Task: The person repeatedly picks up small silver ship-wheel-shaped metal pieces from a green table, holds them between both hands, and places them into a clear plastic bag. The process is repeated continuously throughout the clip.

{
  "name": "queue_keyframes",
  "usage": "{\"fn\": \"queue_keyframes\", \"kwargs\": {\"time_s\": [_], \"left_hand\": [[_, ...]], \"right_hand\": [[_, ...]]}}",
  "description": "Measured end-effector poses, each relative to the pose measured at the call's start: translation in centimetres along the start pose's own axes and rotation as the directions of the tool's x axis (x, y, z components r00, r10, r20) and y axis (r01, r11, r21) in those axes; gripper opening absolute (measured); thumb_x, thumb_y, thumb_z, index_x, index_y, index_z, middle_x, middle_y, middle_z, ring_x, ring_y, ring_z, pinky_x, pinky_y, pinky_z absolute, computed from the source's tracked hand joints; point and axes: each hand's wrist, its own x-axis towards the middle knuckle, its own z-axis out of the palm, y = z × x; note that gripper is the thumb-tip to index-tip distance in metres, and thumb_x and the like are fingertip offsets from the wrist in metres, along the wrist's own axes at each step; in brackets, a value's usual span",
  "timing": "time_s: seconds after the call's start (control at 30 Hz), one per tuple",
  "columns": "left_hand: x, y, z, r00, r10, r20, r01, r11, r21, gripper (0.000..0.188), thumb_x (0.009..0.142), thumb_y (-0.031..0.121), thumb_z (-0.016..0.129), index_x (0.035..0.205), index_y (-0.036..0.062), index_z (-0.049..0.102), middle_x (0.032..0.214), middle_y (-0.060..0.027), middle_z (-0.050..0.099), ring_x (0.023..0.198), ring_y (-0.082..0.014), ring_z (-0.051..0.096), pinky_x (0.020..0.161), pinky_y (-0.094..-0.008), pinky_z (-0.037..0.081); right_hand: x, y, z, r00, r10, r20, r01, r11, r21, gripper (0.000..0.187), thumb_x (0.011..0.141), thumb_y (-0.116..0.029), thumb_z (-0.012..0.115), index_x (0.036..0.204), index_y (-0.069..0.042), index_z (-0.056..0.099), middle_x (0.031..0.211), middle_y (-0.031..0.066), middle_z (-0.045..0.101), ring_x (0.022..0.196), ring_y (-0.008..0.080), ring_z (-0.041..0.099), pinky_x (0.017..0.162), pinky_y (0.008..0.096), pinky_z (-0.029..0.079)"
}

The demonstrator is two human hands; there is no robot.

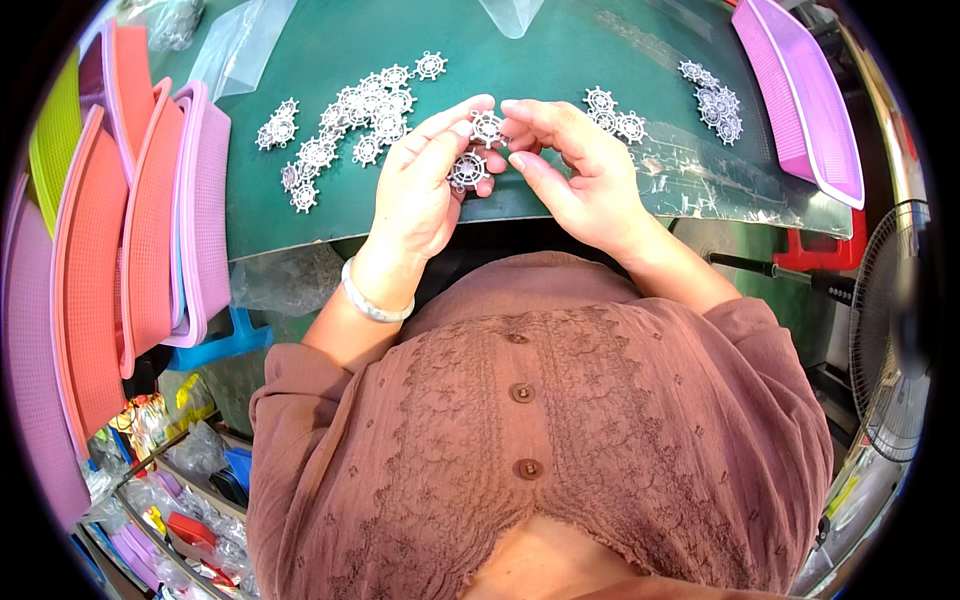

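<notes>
"The workplace?"

"A green table [540,70], a purple basket [800,85] at its right edge."

"And the hands?"

"Over its near edge: the right hand [595,165], thumb and forefinger parted, contact unclear; the left hand [418,190], pinching."

"Pinching what?"

"A silver wheel charm [488,129], upper of two it holds."

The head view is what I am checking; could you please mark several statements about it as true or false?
1. A pale bracelet circles the left wrist. True.
2. The left hand is empty. False: the left hand holds a wheel-shaped piece.
3. Other wheel-shaped pieces lie on the green tabletop. True.
4. The fan is at the picture's left edge. False: the fan is near the right edge.
</notes>
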Motion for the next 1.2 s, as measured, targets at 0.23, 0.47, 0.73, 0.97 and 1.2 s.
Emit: {"fn": "queue_keyframes", "kwargs": {"time_s": [0.23,0.47,0.73,0.97,1.2], "left_hand": [[0.02,0.24,-0.16,1.000,-0.017,0.019,0.017,1.000,0.024,0.028,0.090,0.011,0.046,0.114,-0.0028,0.054,0.088,-0.0086,0.062,0.069,-0.0131,0.060,0.053,-0.0226,0.046],[-0.24,0.31,-0.07,1.000,-0.004,0.007,0.004,0.998,0.069,0.026,0.090,0.011,0.048,0.111,-0.0012,0.057,0.087,-0.0080,0.062,0.069,-0.0127,0.060,0.053,-0.0218,0.046],[-0.47,0.39,0.17,1.000,-0.009,-0.001,0.009,0.996,0.085,0.024,0.089,0.010,0.050,0.110,-0.0006,0.058,0.086,-0.0077,0.061,0.069,-0.0129,0.059,0.053,-0.0219,0.046],[-0.62,0.28,0.17,1.000,-0.018,-0.006,0.019,0.995,0.096,0.025,0.090,0.011,0.047,0.110,-0.0022,0.055,0.087,-0.0079,0.061,0.069,-0.0129,0.058,0.053,-0.0223,0.044],[-0.69,0.39,-0.14,0.998,-0.069,0.001,0.069,0.998,0.001,0.020,0.090,0.014,0.051,0.102,-0.0019,0.056,0.085,-0.0088,0.062,0.065,-0.0132,0.059,0.049,-0.0221,0.045]], "right_hand": [[-0.25,0.71,-0.03,0.998,-0.016,-0.065,0.021,0.997,0.074,0.035,0.077,0.007,0.056,0.111,-0.002,0.055,0.094,0.0099,0.058,0.079,0.0148,0.060,0.069,0.0253,0.049],[-0.40,0.95,-0.03,0.996,0.063,-0.066,-0.055,0.991,0.119,0.035,0.076,0.006,0.058,0.110,-0.001,0.055,0.096,0.0105,0.057,0.077,0.0148,0.059,0.067,0.0245,0.048],[-0.30,0.99,0.06,0.996,0.062,-0.064,-0.055,0.993,0.106,0.036,0.075,0.006,0.059,0.109,-0.001,0.055,0.092,0.0100,0.057,0.076,0.0157,0.059,0.067,0.0251,0.048],[-0.33,0.89,-0.02,0.994,0.085,-0.062,-0.078,0.991,0.112,0.035,0.075,0.006,0.060,0.109,-0.001,0.055,0.091,0.0099,0.057,0.078,0.0158,0.059,0.068,0.0253,0.049],[-0.42,0.82,0.02,0.993,0.096,-0.067,-0.090,0.991,0.096,0.034,0.076,0.005,0.060,0.109,-0.001,0.056,0.090,0.0087,0.057,0.080,0.0153,0.058,0.070,0.0254,0.048]]}}
